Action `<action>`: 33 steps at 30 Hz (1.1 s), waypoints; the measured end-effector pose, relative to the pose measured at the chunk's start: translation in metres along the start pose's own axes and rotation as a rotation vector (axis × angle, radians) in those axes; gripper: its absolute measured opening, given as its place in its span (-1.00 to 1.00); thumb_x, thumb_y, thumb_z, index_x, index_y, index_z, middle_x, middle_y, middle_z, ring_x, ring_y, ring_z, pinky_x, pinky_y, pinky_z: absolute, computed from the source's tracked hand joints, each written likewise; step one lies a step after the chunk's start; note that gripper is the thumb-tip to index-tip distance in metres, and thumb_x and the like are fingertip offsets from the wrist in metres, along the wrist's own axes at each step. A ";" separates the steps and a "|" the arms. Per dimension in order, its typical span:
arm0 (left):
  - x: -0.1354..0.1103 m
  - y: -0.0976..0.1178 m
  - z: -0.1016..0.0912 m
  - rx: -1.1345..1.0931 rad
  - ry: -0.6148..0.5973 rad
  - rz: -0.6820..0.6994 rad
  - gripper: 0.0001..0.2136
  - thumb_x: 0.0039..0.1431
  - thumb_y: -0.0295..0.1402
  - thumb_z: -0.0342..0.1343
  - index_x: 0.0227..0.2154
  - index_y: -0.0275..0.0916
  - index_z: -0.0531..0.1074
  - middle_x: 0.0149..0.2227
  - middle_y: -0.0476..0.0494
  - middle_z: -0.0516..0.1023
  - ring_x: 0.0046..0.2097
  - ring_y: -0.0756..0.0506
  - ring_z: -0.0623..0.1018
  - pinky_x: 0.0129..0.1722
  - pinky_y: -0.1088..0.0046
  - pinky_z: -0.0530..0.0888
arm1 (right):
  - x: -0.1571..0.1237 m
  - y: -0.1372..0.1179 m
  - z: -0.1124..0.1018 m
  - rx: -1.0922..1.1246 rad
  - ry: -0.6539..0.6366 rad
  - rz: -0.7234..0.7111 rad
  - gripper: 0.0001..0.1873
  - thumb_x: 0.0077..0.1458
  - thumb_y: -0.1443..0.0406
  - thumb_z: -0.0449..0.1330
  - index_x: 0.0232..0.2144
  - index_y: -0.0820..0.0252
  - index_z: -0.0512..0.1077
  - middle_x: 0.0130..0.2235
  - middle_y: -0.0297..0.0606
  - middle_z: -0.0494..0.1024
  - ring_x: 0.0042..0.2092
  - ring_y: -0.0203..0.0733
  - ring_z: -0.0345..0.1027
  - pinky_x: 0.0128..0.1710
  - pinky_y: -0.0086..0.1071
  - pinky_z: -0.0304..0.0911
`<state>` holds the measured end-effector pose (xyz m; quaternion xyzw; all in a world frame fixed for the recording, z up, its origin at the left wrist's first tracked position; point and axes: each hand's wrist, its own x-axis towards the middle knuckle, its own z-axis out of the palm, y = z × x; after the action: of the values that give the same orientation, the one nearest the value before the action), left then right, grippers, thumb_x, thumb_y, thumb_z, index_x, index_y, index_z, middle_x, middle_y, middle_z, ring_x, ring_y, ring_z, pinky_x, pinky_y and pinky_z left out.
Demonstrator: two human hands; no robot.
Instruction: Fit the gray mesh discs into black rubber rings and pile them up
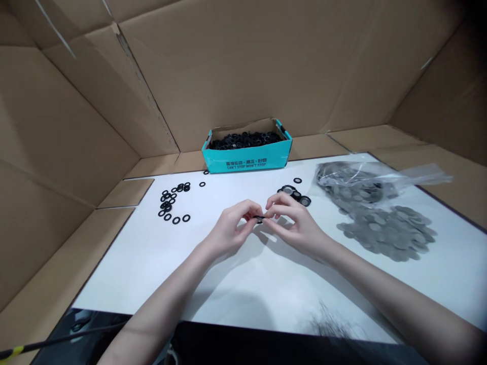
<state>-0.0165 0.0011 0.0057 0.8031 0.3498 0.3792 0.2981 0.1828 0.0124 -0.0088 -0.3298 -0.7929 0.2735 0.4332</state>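
Over the middle of the white board, my left hand [235, 225] and my right hand [294, 223] meet fingertip to fingertip. Pinched between them is a small black ring [259, 219], its far side partly covered by fingers; a greyish centre shows in it, but I cannot make out whether that is a disc. Just beyond my right hand lies a pile of black rings with grey discs in them [305, 201]. Loose black rings [167, 217] are scattered to the left of my left hand. Thin grey discs [391, 235] lie heaped to the right.
At the back stands a turquoise box [247, 161] full of black rings. A clear plastic bag [353, 182] of grey discs lies open at the right, beside the heap. Cardboard walls [243, 66] enclose the white board [152, 268]. One single ring [297, 180] lies near the pile.
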 end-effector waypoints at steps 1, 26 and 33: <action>0.000 0.000 0.001 -0.014 0.007 -0.007 -0.88 0.23 -0.53 0.00 -0.22 -0.22 0.36 -0.26 -0.08 0.49 -0.25 0.00 0.50 -0.20 0.50 0.45 | 0.000 0.001 0.000 -0.009 0.000 -0.008 -0.89 0.14 0.38 0.18 -0.44 0.15 0.44 -0.22 -0.22 0.39 -0.27 -0.24 0.32 -0.26 -0.32 0.33; 0.000 0.002 0.005 -0.054 0.005 -0.128 -0.86 0.17 -0.53 0.08 -0.23 -0.20 0.33 -0.29 -0.01 0.48 -0.26 0.03 0.51 -0.20 0.50 0.48 | -0.001 0.003 -0.001 -0.084 -0.029 0.017 -0.91 0.18 0.31 0.19 -0.33 0.14 0.51 -0.12 -0.12 0.38 -0.08 -0.07 0.37 -0.44 -0.38 0.34; 0.000 0.002 0.007 -0.102 0.041 -0.146 -0.91 0.20 -0.49 0.08 -0.25 -0.21 0.32 -0.31 -0.02 0.46 -0.27 0.04 0.50 -0.22 0.51 0.46 | -0.001 0.003 0.000 -0.094 -0.026 -0.055 -0.89 0.16 0.39 0.19 -0.43 0.16 0.41 -0.14 -0.16 0.41 -0.09 -0.13 0.38 -0.15 -0.23 0.36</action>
<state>-0.0104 -0.0012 0.0033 0.7513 0.3938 0.3900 0.3583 0.1843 0.0141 -0.0113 -0.3245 -0.8191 0.2284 0.4143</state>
